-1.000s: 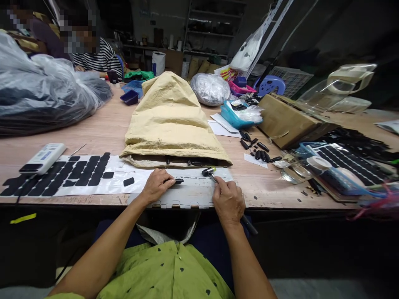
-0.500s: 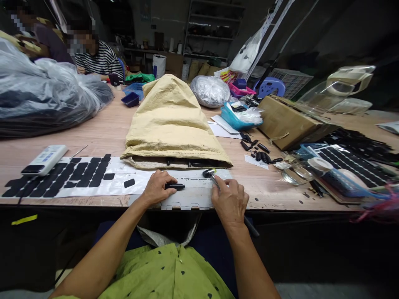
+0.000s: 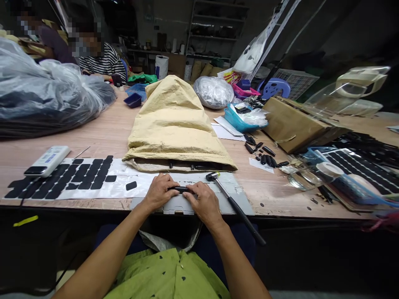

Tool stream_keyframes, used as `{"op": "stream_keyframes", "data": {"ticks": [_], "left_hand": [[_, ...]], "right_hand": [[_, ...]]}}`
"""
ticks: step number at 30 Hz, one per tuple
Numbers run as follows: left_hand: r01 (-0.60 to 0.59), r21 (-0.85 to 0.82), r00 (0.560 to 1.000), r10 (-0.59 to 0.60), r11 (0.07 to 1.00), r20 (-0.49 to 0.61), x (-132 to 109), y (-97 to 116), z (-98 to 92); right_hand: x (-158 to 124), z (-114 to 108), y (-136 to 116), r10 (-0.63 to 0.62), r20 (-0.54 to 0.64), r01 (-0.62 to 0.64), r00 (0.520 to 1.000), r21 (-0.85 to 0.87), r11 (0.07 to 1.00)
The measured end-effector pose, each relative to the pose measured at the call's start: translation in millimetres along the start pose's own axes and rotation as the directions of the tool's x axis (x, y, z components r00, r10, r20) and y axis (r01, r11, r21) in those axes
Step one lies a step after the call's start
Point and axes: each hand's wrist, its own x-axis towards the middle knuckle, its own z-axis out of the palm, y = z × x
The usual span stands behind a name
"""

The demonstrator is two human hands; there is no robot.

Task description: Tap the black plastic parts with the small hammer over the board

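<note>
Over a grey board (image 3: 229, 187) at the table's near edge, my left hand (image 3: 159, 192) is closed on one end of a slim black tube-shaped piece (image 3: 180, 189). My right hand (image 3: 205, 201) pinches the piece's other end, so both hands hold it level between them. What kind of piece it is, I cannot make out. Right of my right hand lies a small hammer (image 3: 230, 201), its head on the board and its black handle jutting past the table edge. Beyond my hands lies a yellow sack (image 3: 177, 128), its open mouth facing me with dark pieces just inside.
On the left are a sheet of black stickers (image 3: 93, 174), a white device (image 3: 48, 160) and a large plastic bag (image 3: 46, 99). Several black pieces (image 3: 264, 160), a blue basket (image 3: 245, 118) and a cardboard box (image 3: 293, 122) stand to the right. Co-workers (image 3: 104, 60) sit at the far left.
My right hand has let go of the hammer, which now lies on the board, and has moved left to grip the black piece's free end. My left hand still holds the piece.
</note>
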Motion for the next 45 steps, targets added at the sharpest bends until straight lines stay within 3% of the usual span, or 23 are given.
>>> {"op": "stream_keyframes", "data": {"ticks": [6,19,25,33,39,42,45], "left_hand": [[-0.006,0.028,1.0,0.005,1.0,0.013,1,3,0.2],[-0.024,0.021,1.0,0.024,0.999,0.011,3,3,-1.1],[0.03,-0.022,1.0,-0.03,0.999,-0.008,1,-1,-0.8],[0.008,-0.106,1.0,-0.008,0.994,-0.001,2,0,-7.8],[-0.139,-0.138,0.981,0.156,0.981,0.117,-38,27,-24.4],[-0.177,-0.034,0.962,0.18,0.984,0.205,-65,34,-17.7],[-0.169,0.109,0.966,0.142,0.98,0.215,-82,34,-4.6]], "right_hand": [[-4,11,-3,0.047,-0.086,-0.05,0.995,-0.031,0.998],[-6,15,-9,0.122,-0.114,-0.117,0.986,0.056,0.992],[-7,11,-5,0.131,-0.092,-0.113,0.987,0.181,0.977],[-11,5,-3,0.131,-0.106,-0.087,0.986,0.348,0.934],[-14,3,-1,0.104,-0.122,-0.044,0.987,0.414,0.909],[-14,2,-1,0.087,-0.131,-0.023,0.988,0.424,0.905],[-14,1,-2,0.078,-0.128,-0.021,0.989,0.397,0.917]]}}
